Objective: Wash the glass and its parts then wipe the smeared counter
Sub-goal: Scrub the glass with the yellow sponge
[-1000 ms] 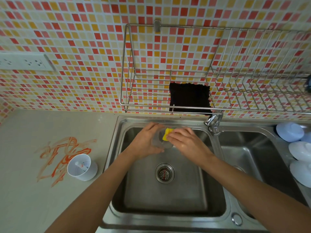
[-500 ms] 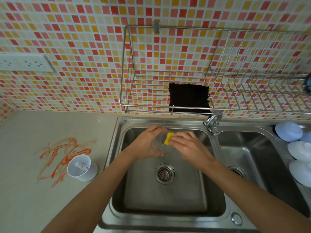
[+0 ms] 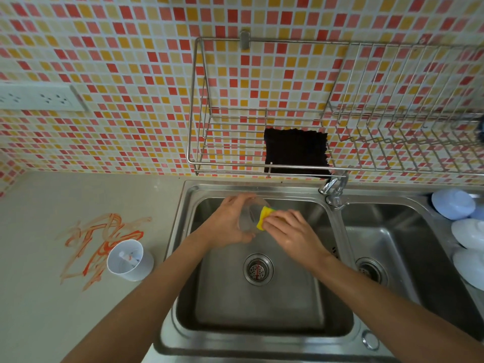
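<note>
- The left hand (image 3: 230, 224) is gripping a clear glass (image 3: 248, 218) over the left basin of the steel sink (image 3: 183, 258), with the fingers curled around its side and the glass tilted toward the other hand.
- The right hand (image 3: 290, 231) is pinching a yellow sponge (image 3: 263, 217) and pressing it against the glass at its mouth.
- Both hands are hanging above the basin, behind the round drain (image 3: 258, 269), not touching the sink floor.
- A white cup (image 3: 128, 260) is standing upright on the bench (image 3: 65, 310) just left of the sink, holding a small part inside; it is too small to tell what it is.
- An orange-red smear (image 3: 104, 242) is spreading across the bench, touching the far left side of the cup.
- A black cloth (image 3: 296, 153) is lying in the wire rack (image 3: 209, 142) on the tiled wall, beside the tap (image 3: 334, 188).
- Several white lids or bowls (image 3: 466, 231) are resting at the right of the sink.
</note>
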{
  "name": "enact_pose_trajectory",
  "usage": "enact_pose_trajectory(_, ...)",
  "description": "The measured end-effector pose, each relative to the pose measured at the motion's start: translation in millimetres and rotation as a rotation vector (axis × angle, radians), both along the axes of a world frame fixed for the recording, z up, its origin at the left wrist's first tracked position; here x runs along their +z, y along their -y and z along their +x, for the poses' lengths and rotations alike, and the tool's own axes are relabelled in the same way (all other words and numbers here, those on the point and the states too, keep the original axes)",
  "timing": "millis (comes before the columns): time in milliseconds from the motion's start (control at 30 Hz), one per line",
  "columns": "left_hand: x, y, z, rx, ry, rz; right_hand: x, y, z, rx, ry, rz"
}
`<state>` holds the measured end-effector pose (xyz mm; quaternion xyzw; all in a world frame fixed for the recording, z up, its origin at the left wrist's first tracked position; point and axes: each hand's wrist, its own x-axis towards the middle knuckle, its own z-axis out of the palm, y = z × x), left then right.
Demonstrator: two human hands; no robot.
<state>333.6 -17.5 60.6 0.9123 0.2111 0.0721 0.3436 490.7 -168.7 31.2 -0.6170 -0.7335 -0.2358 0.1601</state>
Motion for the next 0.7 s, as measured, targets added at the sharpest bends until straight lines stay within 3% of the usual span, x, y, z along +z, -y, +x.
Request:
enact_pose_trajectory(267,-17.5,19.3,4.7,0.378,0.081,0.316,3.0,-9.4,-17.1,-0.048,-0.081,0.079)
enact_pose_trajectory(367,-15.3,8.6,6.2,0.279,0.174,0.327,5.8,-13.1,-17.2,-0.023,-0.219,0.021)
enact_pose_trajectory(467,-11.0,-2.5,6.0,0.153,0.152,0.287,8.0,-11.9,-19.4,0.011,-0.323,-0.101)
enact_pose_trajectory(600,-7.8,-5.4,5.5,0.009,0.088,0.257,20.0,-14.1,-3.2,0.067,-0.126,-0.304)
enact_pose_trajectory(700,-1.0,-2.7,7.3,-0.012,0.084,0.228,36.9,-20.6,9.0,0.026,-0.025,-0.272)
